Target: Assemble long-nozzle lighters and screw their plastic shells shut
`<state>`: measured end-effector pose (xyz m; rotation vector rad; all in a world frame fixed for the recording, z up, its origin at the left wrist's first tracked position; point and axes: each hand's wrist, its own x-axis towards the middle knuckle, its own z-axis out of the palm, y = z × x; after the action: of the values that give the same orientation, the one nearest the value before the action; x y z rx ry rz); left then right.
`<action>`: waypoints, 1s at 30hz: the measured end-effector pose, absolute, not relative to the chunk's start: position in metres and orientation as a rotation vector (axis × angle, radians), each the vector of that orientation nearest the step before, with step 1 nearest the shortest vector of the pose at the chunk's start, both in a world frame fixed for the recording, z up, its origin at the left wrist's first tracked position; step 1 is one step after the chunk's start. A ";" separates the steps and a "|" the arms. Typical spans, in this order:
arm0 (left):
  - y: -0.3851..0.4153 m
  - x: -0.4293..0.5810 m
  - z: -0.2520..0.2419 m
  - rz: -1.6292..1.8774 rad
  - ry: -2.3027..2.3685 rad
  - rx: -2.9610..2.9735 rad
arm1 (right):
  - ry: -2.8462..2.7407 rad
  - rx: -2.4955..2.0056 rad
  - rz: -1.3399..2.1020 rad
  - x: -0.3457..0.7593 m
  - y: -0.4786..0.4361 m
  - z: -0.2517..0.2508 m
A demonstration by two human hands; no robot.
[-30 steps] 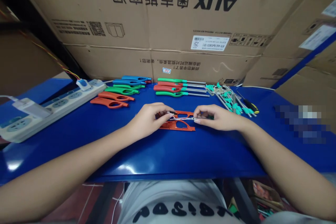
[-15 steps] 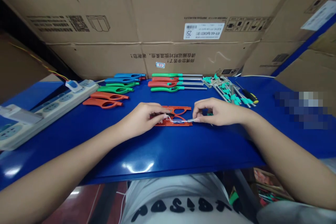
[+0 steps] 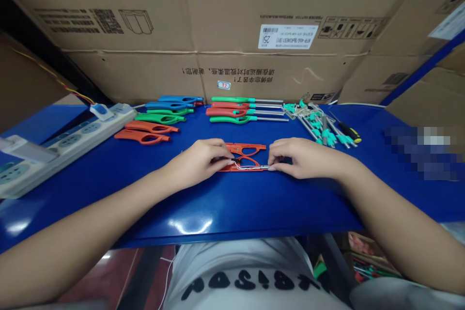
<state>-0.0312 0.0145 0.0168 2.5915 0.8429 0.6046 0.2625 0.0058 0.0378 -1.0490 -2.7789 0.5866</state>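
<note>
Two orange lighter shell halves (image 3: 262,147) lie side by side on the blue table, their inner sides facing up. Over their left end, my left hand (image 3: 203,160) pinches a small black part (image 3: 237,160), mostly covered by the fingers. White wires (image 3: 244,168) run from it along the nearer half to a metal tube (image 3: 265,167) at the shell's right end. My right hand (image 3: 301,157) is closed on that tube, thumb and fingertips together; its far length is hidden under the palm.
Empty lighter shells in blue, green and orange (image 3: 147,136) lie at back left, beside a power strip (image 3: 78,143). Several lighters with metal tubes (image 3: 232,112) lie at back centre. Tubes with teal pieces (image 3: 319,126) and a screwdriver (image 3: 348,131) are at back right. A cardboard box (image 3: 225,19) stands behind.
The metal tube has come down level with the shell's right end. My left fingers have shifted slightly around the black part, and the view has tilted a little.
</note>
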 end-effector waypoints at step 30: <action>-0.003 -0.025 0.016 0.575 0.929 2.636 | -2.708 -0.937 0.485 0.245 -0.005 0.025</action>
<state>-0.0249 -0.0026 0.0162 2.6359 0.9293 0.5748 0.2445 -0.0046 0.0254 -0.9374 -2.7075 0.4848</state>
